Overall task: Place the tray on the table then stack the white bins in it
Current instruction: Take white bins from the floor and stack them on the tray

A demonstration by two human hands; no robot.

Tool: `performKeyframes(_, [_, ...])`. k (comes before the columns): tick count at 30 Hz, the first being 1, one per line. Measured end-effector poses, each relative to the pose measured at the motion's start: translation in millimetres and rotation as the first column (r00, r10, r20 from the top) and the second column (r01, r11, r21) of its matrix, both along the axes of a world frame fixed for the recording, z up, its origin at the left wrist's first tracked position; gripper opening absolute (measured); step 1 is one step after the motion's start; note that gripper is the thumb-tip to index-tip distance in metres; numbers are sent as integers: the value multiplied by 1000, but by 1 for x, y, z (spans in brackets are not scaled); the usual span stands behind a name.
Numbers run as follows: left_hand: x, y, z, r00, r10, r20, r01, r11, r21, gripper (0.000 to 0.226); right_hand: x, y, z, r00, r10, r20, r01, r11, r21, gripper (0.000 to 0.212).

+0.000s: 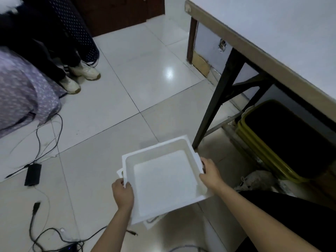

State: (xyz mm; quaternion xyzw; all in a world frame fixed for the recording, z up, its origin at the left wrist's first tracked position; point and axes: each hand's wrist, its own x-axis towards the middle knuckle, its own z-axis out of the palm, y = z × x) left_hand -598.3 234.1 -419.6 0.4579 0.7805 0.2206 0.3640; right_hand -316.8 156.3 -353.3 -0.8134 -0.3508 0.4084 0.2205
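White tray (164,180) held above the tiled floor (138,84), tilted, open side up, nothing inside. Left hand (122,194) clamps the near-left rim, thumb on top, fingers curled under; grip clenched on the tray. Right hand (211,172) grasps the right rim, fingers wrapped over the edge; grip also clenched on the tray. Edges of further white pieces (151,221) show just beneath the tray at its left and near side; cannot tell what they are. Bench (272,24) stands to the right, pale top, dark legs; tray is well below its surface and not on it. Yellow bins with a dark interior (269,142) sit under the bench. Black cables and an adapter (32,174) lie on the floor at left. Another person's shoes (84,70) stand far left.
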Motion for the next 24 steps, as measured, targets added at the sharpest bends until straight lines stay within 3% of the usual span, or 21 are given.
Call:
performKeyframes(9, [-23,65,129,971,-159,-180,185,973,138,26,-16,32,114,998,48,40,-54,986,159,42])
performKeyframes(15, [-25,98,243,922,-248,-296,311,931,190,28,-17,38,211,999,25,46,-37,957,287,15])
performKeyframes(21, [-16,120,361,870,-300,-391,414,876,249,26,-6,41,307,999,-19,-29,29,919,394,51])
performKeyframes(24, [-2,129,423,857,-321,-402,451,846,286,11,1,38,359,998,-56,-3,52,902,428,23])
